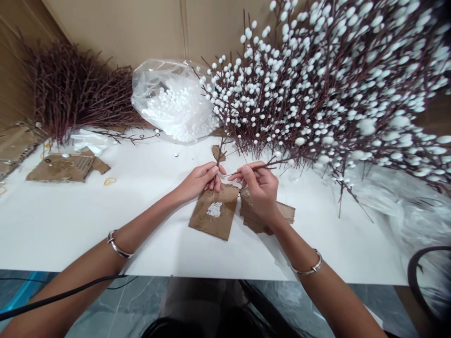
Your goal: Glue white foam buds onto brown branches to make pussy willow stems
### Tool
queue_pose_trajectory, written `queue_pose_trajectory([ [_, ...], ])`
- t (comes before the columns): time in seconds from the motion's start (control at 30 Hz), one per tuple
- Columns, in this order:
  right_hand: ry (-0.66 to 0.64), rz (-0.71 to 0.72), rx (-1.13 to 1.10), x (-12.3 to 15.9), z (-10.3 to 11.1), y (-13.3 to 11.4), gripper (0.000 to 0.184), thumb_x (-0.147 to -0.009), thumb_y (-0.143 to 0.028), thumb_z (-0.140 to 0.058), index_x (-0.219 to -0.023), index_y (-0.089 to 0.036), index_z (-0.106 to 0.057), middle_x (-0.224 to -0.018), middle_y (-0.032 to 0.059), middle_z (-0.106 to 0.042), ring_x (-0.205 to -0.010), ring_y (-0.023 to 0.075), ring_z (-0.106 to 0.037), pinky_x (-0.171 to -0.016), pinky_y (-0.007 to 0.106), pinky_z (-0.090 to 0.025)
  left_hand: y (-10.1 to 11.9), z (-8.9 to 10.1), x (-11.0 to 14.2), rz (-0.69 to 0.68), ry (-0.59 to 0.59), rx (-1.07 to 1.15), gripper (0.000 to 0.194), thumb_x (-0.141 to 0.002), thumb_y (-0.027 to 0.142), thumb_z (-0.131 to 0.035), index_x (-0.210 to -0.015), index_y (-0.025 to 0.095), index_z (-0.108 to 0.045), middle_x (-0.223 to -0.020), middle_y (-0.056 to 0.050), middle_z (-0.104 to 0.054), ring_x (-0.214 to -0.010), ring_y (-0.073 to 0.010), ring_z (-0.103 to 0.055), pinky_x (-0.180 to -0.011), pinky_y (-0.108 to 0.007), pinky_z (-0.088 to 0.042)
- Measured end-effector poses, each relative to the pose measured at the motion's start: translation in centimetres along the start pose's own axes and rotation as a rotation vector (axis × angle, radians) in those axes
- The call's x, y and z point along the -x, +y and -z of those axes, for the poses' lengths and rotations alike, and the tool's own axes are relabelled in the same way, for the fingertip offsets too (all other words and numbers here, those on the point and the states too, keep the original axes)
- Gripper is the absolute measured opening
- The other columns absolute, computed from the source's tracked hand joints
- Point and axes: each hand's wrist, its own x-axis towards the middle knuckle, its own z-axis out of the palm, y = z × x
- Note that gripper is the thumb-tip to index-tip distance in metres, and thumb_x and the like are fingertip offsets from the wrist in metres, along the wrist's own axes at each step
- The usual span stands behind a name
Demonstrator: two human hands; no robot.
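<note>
While the left hand closes on a thin dark-red twig and the right hand pinches a second twig | below: loose white beads on a cardboard scrap | risk: a knock could scatter them, or a slipped twig snag the beaded stems beyond

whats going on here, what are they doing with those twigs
A person's left hand and right hand are holding thin brown twigs above a cardboard scrap with white bits on it. Behind them lie a bag of white balls, a heap of bare twigs and a mass of branches studded with white balls.
</note>
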Motion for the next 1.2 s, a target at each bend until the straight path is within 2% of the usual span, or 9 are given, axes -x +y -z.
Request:
queue_pose_trajectory([
  [0.17, -0.32, -0.151, 0.015, 0.4, 0.8, -0.6, 0.025, -0.095, -0.038, -0.058, -0.082, -0.019, -0.069, -0.075, 0.0023, -0.075, -0.061, 0.0121, -0.065, -0.057, 0.025, -0.05, 0.1, -0.1, 0.1, -0.003, -0.025, -0.043, 0.039, -0.096, 0.053, -0.047, -0.094, 0.015, -0.057, -0.064, -0.001, -0.062, -0.056, -0.0104, -0.048, -0.052, -0.02, -0.035],
  [0.27, -0.504, -0.125, 0.045, 0.5, 1.1, -0.7, 0.025, -0.096, -0.035, -0.056, -0.083, -0.019, -0.072, -0.081, 0.0027, -0.075, -0.063, 0.0118, -0.065, -0.058, 0.024, -0.05, 0.1, -0.1, 0.2, -0.004, -0.029, -0.062, 0.037, -0.097, 0.052, -0.046, -0.094, 0.016, -0.056, -0.064, 0.0, -0.061, -0.056, -0.0106, -0.048, -0.052, -0.02, -0.036],
  [0.37, -0.597, -0.087, 0.111, 0.5, 1.2, -0.5, 0.027, -0.098, -0.032, -0.054, -0.083, -0.019, -0.073, -0.084, 0.0025, -0.075, -0.069, 0.0121, -0.066, -0.062, 0.023, -0.049, 0.0, 0.0, 0.2, -0.002, -0.035, -0.075, 0.035, -0.099, 0.049, -0.043, -0.096, 0.016, -0.056, -0.066, 0.0, -0.061, -0.057, -0.0104, -0.048, -0.053, -0.02, -0.036],
  [0.57, -0.649, -0.07, 0.117, 0.7, 1.4, -0.2, 0.032, -0.1, -0.031, -0.049, -0.083, -0.018, -0.073, -0.087, 0.0038, -0.074, -0.073, 0.0132, -0.067, -0.068, 0.025, -0.051, -0.1, 0.2, 0.1, 0.01, -0.041, -0.099, 0.034, -0.101, 0.046, -0.04, -0.098, 0.016, -0.055, -0.068, 0.0, -0.059, -0.059, -0.0105, -0.047, -0.055, -0.02, -0.038],
  [0.8, -0.644, -0.056, 0.109, 0.8, 1.2, -0.5, 0.028, -0.099, -0.027, -0.05, -0.083, -0.019, -0.071, -0.085, 0.004, -0.073, -0.078, 0.0143, -0.067, -0.074, 0.026, -0.052, -0.2, 0.2, 0.2, 0.054, -0.033, -0.101, 0.033, -0.101, 0.045, -0.039, -0.099, 0.017, -0.056, -0.067, 0.0, -0.059, -0.058, -0.0105, -0.047, -0.055, -0.021, -0.037],
  [1.2, -0.681, -0.003, 0.182, 1.1, 1.4, 0.1, 0.023, -0.1, -0.027, -0.047, -0.092, -0.02, -0.068, -0.082, 0.0026, -0.07, -0.075, 0.0149, -0.063, -0.07, 0.027, -0.05, 0.0, 0.3, 0.3, 0.058, -0.036, -0.094, 0.033, -0.101, 0.046, -0.039, -0.1, 0.017, -0.056, -0.07, 0.0, -0.06, -0.062, -0.0104, -0.049, -0.057, -0.02, -0.04],
])
